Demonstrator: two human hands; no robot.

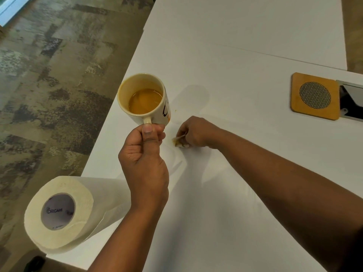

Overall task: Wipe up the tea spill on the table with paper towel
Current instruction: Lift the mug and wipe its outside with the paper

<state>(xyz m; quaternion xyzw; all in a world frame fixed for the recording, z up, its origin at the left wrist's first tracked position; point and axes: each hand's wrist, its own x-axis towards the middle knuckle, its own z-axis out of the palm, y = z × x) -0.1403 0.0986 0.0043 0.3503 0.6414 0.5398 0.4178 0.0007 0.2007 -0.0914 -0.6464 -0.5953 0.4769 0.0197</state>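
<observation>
My left hand (146, 161) grips the handle of a cream mug (144, 98) holding brown tea, lifted above the white table (245, 55). My right hand (193, 132) presses a paper towel sheet (177, 156) against the table just right of the mug; the sheet's tip by my fingers is stained brown. The sheet trails back under my left wrist toward the paper towel roll (62, 213), which lies on its side at the table's near-left corner. A small tea droplet (175, 110) shows on the table beside the mug.
A square wooden coaster (315, 96) with a round metal mesh centre lies at the right. A metal cable hatch (351, 101) is set into the table beside it. The table's left edge drops to a patterned floor (49, 85).
</observation>
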